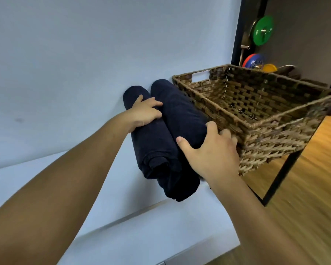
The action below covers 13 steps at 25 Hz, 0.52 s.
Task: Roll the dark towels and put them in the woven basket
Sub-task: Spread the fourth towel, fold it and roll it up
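Two rolled dark navy towels lie side by side on the white table (65, 104), just left of the woven basket (266, 129). My left hand (145, 111) rests on the far part of the left towel roll (147, 142), its fingers curled into the gap between the rolls. My right hand (210, 152) grips the near right side of the right towel roll (182, 115), thumb on top and fingers down between the roll and the basket wall. The brown basket stands empty, tilted in view at the table's right edge.
The table's black metal leg (283, 169) drops to a wooden floor (304, 217) on the right. Coloured weight plates (263, 30) hang by a dark wall behind the basket. White tabletop stretches left and toward me.
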Each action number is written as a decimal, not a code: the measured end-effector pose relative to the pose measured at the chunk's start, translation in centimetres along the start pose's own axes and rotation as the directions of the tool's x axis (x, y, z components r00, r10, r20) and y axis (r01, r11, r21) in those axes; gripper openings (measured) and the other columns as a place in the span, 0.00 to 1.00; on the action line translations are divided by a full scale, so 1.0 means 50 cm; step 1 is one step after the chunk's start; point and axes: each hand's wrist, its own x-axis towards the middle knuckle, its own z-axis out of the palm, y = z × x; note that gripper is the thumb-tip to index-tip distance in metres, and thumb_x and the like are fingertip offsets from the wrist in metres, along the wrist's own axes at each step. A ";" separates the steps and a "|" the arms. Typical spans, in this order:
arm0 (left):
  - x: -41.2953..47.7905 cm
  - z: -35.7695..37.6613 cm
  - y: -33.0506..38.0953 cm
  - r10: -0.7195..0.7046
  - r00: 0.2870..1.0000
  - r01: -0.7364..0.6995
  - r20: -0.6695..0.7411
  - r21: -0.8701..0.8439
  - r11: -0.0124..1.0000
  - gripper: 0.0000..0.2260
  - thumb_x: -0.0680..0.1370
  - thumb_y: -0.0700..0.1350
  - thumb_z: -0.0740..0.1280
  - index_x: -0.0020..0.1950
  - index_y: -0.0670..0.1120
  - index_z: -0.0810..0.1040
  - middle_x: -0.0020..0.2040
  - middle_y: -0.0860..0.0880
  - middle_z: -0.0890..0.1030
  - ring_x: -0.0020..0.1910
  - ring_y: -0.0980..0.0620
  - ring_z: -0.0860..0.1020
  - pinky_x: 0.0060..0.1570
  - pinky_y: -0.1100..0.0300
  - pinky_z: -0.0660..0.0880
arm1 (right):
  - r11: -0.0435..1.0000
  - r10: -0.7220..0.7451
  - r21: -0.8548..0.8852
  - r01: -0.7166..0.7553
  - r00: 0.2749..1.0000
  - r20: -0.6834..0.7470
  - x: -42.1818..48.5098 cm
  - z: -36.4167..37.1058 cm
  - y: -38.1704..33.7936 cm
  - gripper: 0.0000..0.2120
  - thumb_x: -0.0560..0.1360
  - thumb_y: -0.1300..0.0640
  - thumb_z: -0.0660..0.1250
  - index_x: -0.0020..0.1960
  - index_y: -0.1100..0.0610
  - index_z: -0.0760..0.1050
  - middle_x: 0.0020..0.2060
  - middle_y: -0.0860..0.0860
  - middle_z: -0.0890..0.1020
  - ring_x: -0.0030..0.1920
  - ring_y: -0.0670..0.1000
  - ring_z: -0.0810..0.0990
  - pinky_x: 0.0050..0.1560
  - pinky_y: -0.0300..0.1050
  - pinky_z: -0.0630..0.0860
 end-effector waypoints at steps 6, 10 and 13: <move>0.019 0.011 -0.013 0.021 0.999 -0.019 -0.047 0.048 0.999 0.26 0.72 0.47 0.63 0.70 0.62 0.70 0.78 0.60 0.56 0.78 0.54 0.40 0.74 0.37 0.44 | 0.974 -0.134 -0.143 0.174 0.958 0.254 0.100 -0.037 -0.044 0.40 0.68 0.32 0.69 0.65 0.58 0.60 0.56 0.57 0.75 0.47 0.56 0.74 0.36 0.46 0.70; 0.028 0.009 -0.017 0.052 0.997 -0.047 -0.056 0.097 0.994 0.24 0.74 0.48 0.63 0.70 0.61 0.69 0.79 0.59 0.55 0.78 0.53 0.40 0.72 0.35 0.43 | 0.949 -0.070 -0.246 0.197 0.892 0.446 0.172 -0.028 -0.079 0.54 0.67 0.33 0.70 0.78 0.57 0.46 0.65 0.59 0.73 0.58 0.61 0.76 0.45 0.48 0.72; 0.026 0.013 -0.012 0.059 0.997 -0.050 -0.060 0.131 0.990 0.24 0.75 0.50 0.62 0.71 0.61 0.68 0.79 0.59 0.54 0.78 0.52 0.40 0.72 0.34 0.43 | 0.957 -0.015 -0.250 0.146 0.887 0.462 0.227 -0.019 -0.122 0.57 0.65 0.37 0.73 0.78 0.62 0.45 0.70 0.61 0.69 0.64 0.61 0.73 0.54 0.48 0.73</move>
